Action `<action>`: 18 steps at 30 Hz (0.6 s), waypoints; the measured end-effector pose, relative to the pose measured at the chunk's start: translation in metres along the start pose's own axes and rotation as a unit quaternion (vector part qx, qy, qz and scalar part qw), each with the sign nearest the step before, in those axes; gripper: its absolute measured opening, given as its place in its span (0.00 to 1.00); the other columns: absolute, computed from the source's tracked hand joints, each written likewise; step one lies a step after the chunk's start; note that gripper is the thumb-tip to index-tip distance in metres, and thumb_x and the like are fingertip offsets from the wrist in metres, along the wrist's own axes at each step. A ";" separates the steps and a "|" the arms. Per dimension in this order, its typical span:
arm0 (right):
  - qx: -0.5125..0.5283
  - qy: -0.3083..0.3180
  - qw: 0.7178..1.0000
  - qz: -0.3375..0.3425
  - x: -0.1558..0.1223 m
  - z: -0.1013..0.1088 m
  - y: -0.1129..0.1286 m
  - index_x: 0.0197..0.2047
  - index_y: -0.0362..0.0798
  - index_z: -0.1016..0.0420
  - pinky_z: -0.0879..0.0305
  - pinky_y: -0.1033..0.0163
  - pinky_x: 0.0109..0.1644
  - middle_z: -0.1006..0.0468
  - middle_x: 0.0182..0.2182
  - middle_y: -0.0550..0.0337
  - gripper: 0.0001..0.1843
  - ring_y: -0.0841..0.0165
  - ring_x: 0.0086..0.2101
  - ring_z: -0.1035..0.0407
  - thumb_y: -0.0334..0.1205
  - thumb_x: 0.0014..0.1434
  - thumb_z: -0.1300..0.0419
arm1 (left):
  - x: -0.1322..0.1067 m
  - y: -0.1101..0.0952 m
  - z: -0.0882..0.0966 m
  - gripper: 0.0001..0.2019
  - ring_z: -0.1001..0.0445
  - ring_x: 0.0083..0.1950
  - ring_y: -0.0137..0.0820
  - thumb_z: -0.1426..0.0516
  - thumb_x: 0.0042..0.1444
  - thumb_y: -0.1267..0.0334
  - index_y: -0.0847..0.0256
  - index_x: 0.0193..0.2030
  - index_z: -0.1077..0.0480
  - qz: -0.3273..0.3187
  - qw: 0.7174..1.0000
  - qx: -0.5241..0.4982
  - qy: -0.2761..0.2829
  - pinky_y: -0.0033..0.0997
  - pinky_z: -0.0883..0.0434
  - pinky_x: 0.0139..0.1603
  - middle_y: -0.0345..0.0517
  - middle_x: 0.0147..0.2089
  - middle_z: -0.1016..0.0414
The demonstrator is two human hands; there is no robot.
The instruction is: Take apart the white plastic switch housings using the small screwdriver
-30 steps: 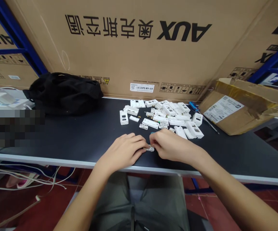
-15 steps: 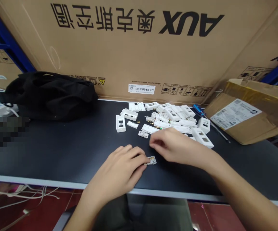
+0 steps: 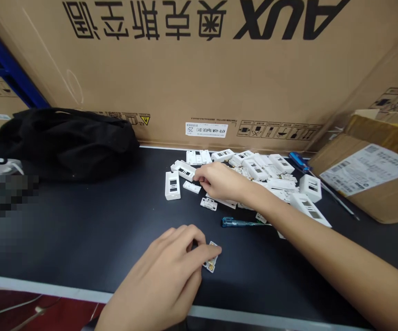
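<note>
White plastic and brass make up the small terminal block [image 3: 211, 257] lying at a slant on the black bench top [image 3: 81, 230], right at the thumb of the left hand [image 3: 160, 271]. That thumb crosses the block's upper corner while the other fingers curl in beside it; from my remote seat I cannot tell whether they are pinching it or only resting on it. To the block's right, a slim teal-handled screwdriver [image 3: 240, 223] lies flat on the bench. Farther out, the right hand [image 3: 222, 181] reaches over the heap of white plastic housings [image 3: 264, 177], its fingers loosely bent and released, holding nothing I can see, their tips just beside a white housing [image 3: 184, 170]. A blue-handled screwdriver [image 3: 298, 161] lies past the heap's right edge, near a torn cardboard box with a printed label [image 3: 367, 170]. A black cloth bag [image 3: 64, 145] sits at the bench's back left. Behind everything stands a large brown carton printed upside down with AUX [image 3: 185, 69], beside blue shelving [image 3: 8, 59].
</note>
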State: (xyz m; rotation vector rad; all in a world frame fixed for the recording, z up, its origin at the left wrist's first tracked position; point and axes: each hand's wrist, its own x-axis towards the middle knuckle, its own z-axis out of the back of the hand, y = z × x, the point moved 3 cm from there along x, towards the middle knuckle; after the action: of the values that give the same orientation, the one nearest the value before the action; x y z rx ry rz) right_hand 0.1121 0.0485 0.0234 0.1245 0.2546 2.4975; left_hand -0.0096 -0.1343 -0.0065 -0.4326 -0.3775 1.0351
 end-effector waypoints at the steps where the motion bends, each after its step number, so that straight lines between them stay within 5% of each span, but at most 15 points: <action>1: -0.006 -0.016 1.000 0.005 -0.002 0.003 0.000 0.39 0.44 0.20 0.45 0.63 0.37 0.20 0.35 0.54 0.14 0.67 0.33 0.32 0.24 0.57 0.46 | 0.000 0.000 0.000 0.23 0.30 0.48 0.37 0.51 0.65 0.74 0.43 0.59 0.33 0.001 1.000 0.002 0.000 0.40 0.30 0.47 0.42 0.53 0.30; 5: -0.004 -0.065 0.998 0.006 -0.027 0.022 -0.006 0.39 0.44 0.19 0.41 0.62 0.40 0.20 0.35 0.53 0.13 0.65 0.36 0.30 0.27 0.59 0.45 | 0.001 -0.001 0.000 0.17 0.29 0.50 0.38 0.51 0.69 0.69 0.46 0.57 0.32 -0.011 1.000 0.000 -0.015 0.40 0.28 0.48 0.46 0.55 0.32; 10: 0.066 -0.043 0.996 -0.039 -0.086 0.040 -0.012 0.35 0.48 0.19 0.38 0.64 0.36 0.19 0.29 0.59 0.08 0.69 0.30 0.29 0.36 0.63 0.40 | 0.003 0.000 0.001 0.09 0.30 0.57 0.40 0.49 0.71 0.63 0.51 0.52 0.30 -0.023 0.998 0.003 -0.052 0.41 0.26 0.52 0.49 0.58 0.31; 18: 0.150 0.087 0.985 0.007 -0.112 0.018 0.016 0.36 0.51 0.16 0.35 0.66 0.38 0.18 0.32 0.62 0.06 0.70 0.32 0.26 0.38 0.63 0.36 | 0.004 0.001 0.000 0.06 0.29 0.54 0.39 0.48 0.71 0.61 0.51 0.51 0.31 -0.021 0.999 0.012 -0.035 0.42 0.28 0.53 0.43 0.54 0.26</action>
State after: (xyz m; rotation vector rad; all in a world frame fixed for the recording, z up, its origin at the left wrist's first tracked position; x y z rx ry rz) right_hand 0.1954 -0.0280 0.0413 0.0309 0.7059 2.4704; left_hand -0.0084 -0.1303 -0.0060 -0.3672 -0.4347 1.0144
